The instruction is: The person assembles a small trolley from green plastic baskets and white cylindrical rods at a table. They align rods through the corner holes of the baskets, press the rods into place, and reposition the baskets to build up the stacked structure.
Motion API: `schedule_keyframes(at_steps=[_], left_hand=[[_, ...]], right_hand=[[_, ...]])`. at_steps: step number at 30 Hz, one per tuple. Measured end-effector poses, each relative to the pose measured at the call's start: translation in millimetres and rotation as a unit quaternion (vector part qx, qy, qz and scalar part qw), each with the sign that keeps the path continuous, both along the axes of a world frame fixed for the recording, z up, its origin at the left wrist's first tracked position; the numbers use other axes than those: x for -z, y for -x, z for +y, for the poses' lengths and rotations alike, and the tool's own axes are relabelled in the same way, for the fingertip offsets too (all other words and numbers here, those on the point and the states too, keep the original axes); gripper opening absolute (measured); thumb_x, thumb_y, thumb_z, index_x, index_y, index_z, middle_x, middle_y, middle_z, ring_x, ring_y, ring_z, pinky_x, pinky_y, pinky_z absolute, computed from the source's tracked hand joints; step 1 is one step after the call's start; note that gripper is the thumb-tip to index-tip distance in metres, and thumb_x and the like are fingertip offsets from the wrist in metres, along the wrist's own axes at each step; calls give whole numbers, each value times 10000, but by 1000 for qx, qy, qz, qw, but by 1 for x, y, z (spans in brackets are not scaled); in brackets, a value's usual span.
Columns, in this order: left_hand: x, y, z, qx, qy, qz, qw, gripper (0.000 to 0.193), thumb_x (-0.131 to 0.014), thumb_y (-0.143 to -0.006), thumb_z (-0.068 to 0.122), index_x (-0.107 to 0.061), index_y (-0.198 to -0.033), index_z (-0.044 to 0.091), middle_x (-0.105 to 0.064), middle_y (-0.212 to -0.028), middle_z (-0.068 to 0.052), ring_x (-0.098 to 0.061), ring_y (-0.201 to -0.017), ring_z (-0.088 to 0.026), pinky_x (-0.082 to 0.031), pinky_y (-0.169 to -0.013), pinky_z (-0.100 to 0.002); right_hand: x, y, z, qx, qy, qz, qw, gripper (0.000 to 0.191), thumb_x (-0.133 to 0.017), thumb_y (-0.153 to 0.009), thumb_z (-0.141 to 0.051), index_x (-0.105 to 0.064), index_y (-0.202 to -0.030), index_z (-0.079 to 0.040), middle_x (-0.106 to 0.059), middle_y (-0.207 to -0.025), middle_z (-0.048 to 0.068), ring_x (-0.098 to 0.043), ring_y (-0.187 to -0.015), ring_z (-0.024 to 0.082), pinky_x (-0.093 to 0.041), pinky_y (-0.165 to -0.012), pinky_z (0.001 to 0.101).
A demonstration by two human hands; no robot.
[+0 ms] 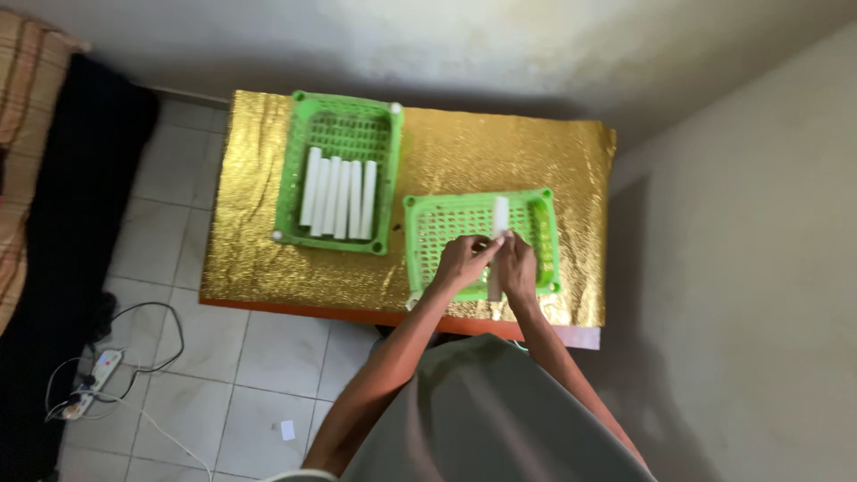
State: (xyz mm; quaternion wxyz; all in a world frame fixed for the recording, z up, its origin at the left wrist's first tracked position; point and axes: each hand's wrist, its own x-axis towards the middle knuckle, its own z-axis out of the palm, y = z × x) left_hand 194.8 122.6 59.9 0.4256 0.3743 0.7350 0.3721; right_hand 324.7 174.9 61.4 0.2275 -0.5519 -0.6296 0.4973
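My left hand (pixel 460 261) and my right hand (pixel 517 266) meet over a green plastic basket (pixel 427 234) at the near right of a gold-covered table (pixel 464 156). Between them they hold a white stick (pixel 500 217), roughly upright, its top above my fingertips. A second white piece (pixel 495 286) shows below the hands; whether it is the same stick I cannot tell. Another green basket (pixel 295 170) at the far left holds several white sticks (pixel 339 197) laid side by side.
Walls close in behind and to the right of the table. The tiled floor (pixel 223 357) on the left carries a power strip (pixel 94 379) with trailing cables. A dark cloth and a striped cushion (pixel 22 98) lie at the far left.
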Motion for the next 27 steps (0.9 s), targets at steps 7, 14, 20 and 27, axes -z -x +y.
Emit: schedule_keyframes(at_steps=[7, 14, 20, 27], left_hand=[[-13, 100, -56, -167, -79, -89, 979, 370, -720, -936, 343, -749, -1126, 27, -784, -963, -111, -736, -754, -179, -601, -625, -320], [-17, 222, -93, -250, 73, -66, 963, 304, -696, -951, 301, -740, -1111, 46, -767, -1030, -116, -721, -739, -148, -581, -565, -246], [4, 305, -81, -143, 111, 118, 976, 426, -772, -939, 372, -712, -1145, 4, -772, -1069, -175, -725, -844, -228, -584, -785, -375], [22, 292, -77, -13, 134, 202, 970, 306, -626, -1027, 385, -740, -1109, 113, -803, -1060, -45, -673, -720, -202, -529, -649, -364]], right_hand=[[-30, 86, -28, -88, 8, 84, 993, 477, -490, -1044, -362, -640, -1233, 49, -676, -1058, 177, -715, -894, 254, -649, -696, 419], [-18, 83, -50, -73, 76, -20, 994, 556, -485, -1032, -453, -655, -1315, -5, -735, -1106, 203, -745, -963, 258, -643, -789, 399], [25, 38, -72, 7, 119, -45, 992, 527, -487, -1034, -416, -682, -1258, 20, -757, -1057, 219, -758, -944, 273, -638, -754, 421], [48, 11, -112, 84, 302, 116, 942, 520, -463, -1032, -395, -592, -1325, 15, -718, -1103, 214, -730, -968, 336, -622, -787, 447]])
